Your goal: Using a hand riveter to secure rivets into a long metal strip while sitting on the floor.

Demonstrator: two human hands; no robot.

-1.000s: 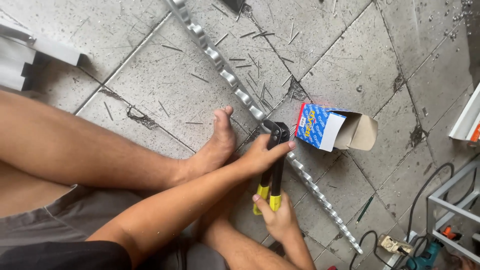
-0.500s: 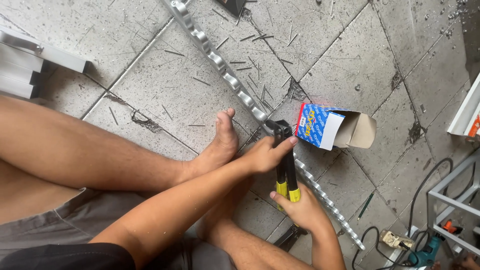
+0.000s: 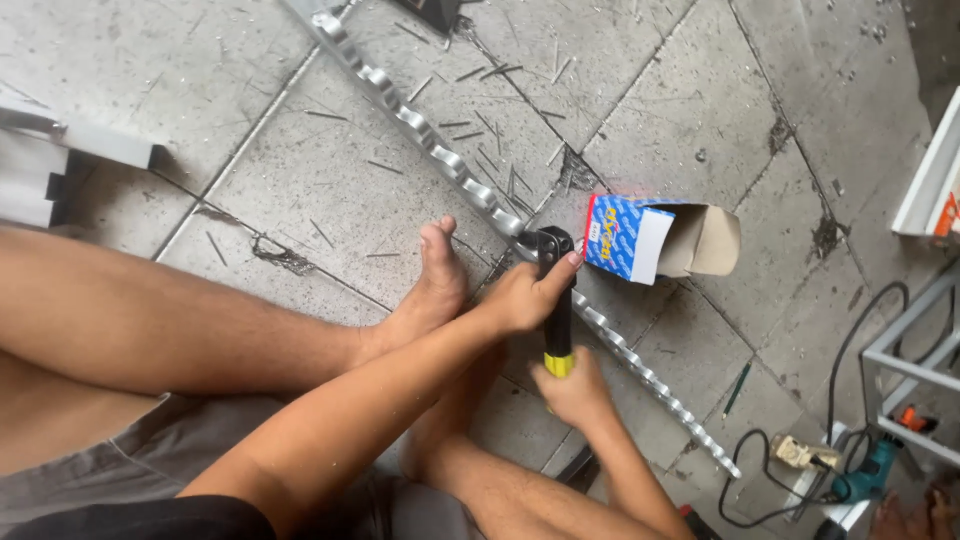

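My left hand point(image 3: 520, 295) grips the black upper part of a hand riveter point(image 3: 557, 315), close to its head. My right hand point(image 3: 572, 392) is wrapped around the yellow handle ends below. The tool's head rests on a long wavy metal strip point(image 3: 430, 150) that runs diagonally across the tiled floor. My bare foot point(image 3: 437, 285) lies just left of the tool, beside the strip. A small blue cardboard box point(image 3: 625, 238) lies on its side right of the tool head, its flap open.
White channel pieces point(image 3: 70, 150) lie at the far left and a white frame point(image 3: 930, 180) at the right edge. A grey metal frame point(image 3: 900, 345), a teal power drill point(image 3: 865, 480), a black cable and plug point(image 3: 795, 452) sit at lower right. Small nails and scraps litter the tiles.
The riveter's handles have come together and now stand nearly upright. My right hand has slid up over the yellow ends. My left hand stays near the head.
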